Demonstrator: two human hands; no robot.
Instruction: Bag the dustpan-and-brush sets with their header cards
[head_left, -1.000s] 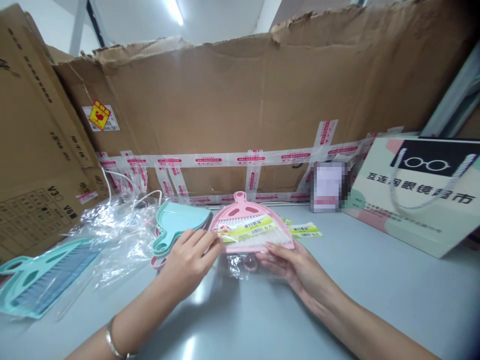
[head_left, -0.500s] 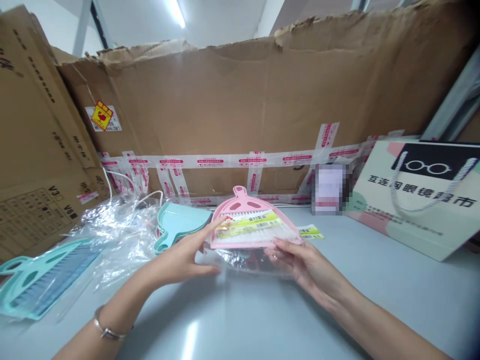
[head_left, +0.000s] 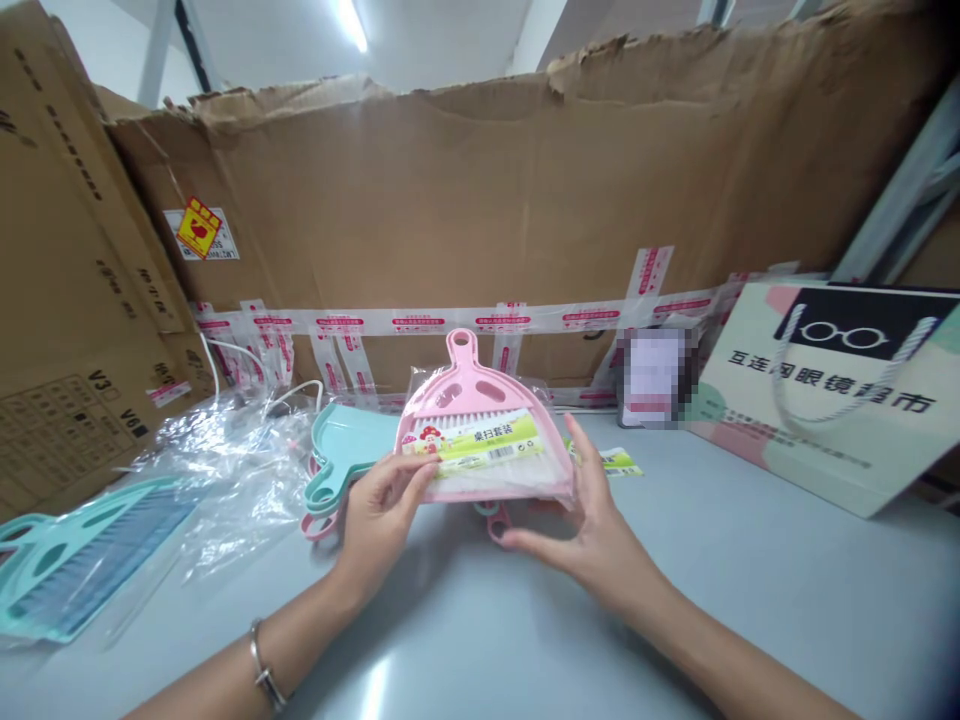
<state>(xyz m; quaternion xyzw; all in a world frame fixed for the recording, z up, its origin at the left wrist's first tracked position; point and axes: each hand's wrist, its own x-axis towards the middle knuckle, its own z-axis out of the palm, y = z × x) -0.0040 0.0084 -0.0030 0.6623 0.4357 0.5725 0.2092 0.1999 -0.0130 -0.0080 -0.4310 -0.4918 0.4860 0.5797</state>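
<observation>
My left hand (head_left: 386, 515) pinches the lower left edge of a pink dustpan and brush set (head_left: 480, 400), thumb in front. The set is tilted up with its handle at the top, inside a clear plastic bag, and has a white-bristled brush and a yellow-green label (head_left: 487, 442). My right hand (head_left: 589, 510) is open beside the set's lower right corner, thumb spread away from the fingers. Some of its fingers are partly hidden at the set's edge. Behind my left hand lie mint-green dustpans (head_left: 349, 445), with a pink handle (head_left: 319, 527) showing below.
A bagged mint-green dustpan and brush (head_left: 90, 555) lies at the left, near crumpled clear plastic bags (head_left: 225, 500). A large cardboard box (head_left: 465, 220) stands behind the table. To the right are another label (head_left: 619, 461), a blurred phone-like object (head_left: 652, 375) and a rope-handled paper bag (head_left: 832, 390).
The pink set has risen and tipped up, and loose plastic below it is now drawn around it. My left hand has closed on its edge; my right hand has let go and spread its fingers.
</observation>
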